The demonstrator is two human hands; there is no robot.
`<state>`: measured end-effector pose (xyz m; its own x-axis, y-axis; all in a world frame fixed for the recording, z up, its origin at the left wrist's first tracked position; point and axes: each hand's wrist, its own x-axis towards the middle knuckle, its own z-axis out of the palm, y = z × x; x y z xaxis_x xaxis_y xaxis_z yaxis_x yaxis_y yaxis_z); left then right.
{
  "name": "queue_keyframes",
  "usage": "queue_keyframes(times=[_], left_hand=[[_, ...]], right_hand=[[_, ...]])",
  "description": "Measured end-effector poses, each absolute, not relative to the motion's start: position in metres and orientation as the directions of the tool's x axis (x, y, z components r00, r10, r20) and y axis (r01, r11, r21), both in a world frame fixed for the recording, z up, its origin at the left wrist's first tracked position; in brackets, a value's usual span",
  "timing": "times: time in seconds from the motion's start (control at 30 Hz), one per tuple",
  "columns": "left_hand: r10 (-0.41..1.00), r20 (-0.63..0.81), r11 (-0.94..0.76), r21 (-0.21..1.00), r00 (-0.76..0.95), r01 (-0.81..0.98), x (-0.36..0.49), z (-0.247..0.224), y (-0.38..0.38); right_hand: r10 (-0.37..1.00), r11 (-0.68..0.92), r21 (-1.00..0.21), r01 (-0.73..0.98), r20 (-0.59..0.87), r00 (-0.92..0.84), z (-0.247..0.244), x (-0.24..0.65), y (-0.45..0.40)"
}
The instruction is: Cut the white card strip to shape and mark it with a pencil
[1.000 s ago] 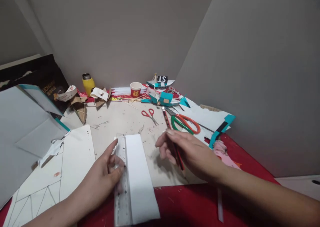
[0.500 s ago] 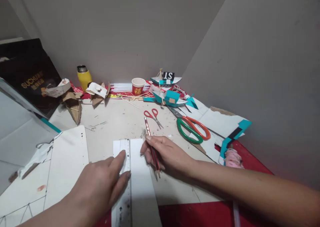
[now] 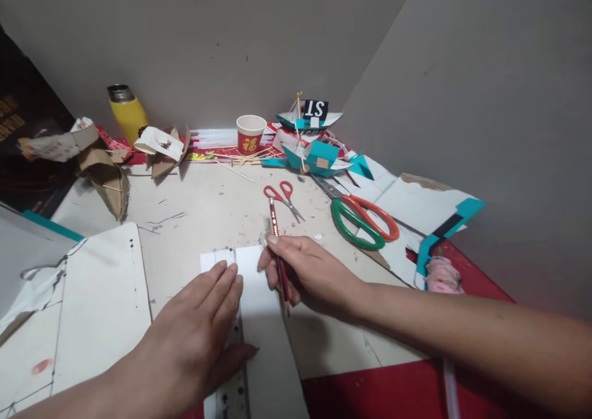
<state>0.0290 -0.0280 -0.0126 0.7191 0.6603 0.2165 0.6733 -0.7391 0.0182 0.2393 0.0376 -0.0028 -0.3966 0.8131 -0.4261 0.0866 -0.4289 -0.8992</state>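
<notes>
My left hand [image 3: 203,320] lies flat with its fingers stretched out, pressing on a clear ruler [image 3: 237,379]. Beneath the ruler is a strip of white paper [image 3: 268,351], which runs toward me past the lower edge of the view. A red-and-black pencil [image 3: 282,276] is held in the closed fingers of my right hand [image 3: 305,268], its sharpened tip pointing down beside the paper's right edge. Small red-handled scissors [image 3: 287,198] lie just beyond the pencil's top end. Large scissors [image 3: 363,222] with green and orange handles rest farther right.
At the back stand a yellow bottle [image 3: 127,116], a red-and-white paper cup [image 3: 250,137] and teal paper boats [image 3: 317,157]. Brown cardboard boats [image 3: 107,188] sit at the left. A white marked sheet [image 3: 104,283] lies left of my arm; cut cardboard [image 3: 425,203] lies right.
My left hand has flattened, with more fingers laid over the ruler and the thumb stretched right across it. My right hand still holds the pencil. The camera view has shifted slightly.
</notes>
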Motion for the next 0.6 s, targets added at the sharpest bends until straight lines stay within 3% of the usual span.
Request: queue_keyframes(times=[0.4, 0.6], left_hand=[[0.742, 0.211, -0.659, 0.055, 0.637, 0.750, 0.040, -0.023, -0.033], [0.748, 0.153, -0.658, 0.045, 0.645, 0.752, 0.041, -0.019, -0.031]], right_hand=[[0.790, -0.450, -0.883, 0.136, -0.465, -0.400, -0.002, 0.233, 0.037], [0.881, -0.343, -0.913, 0.222, -0.395, -0.260, 0.018, 0.253, 0.021]])
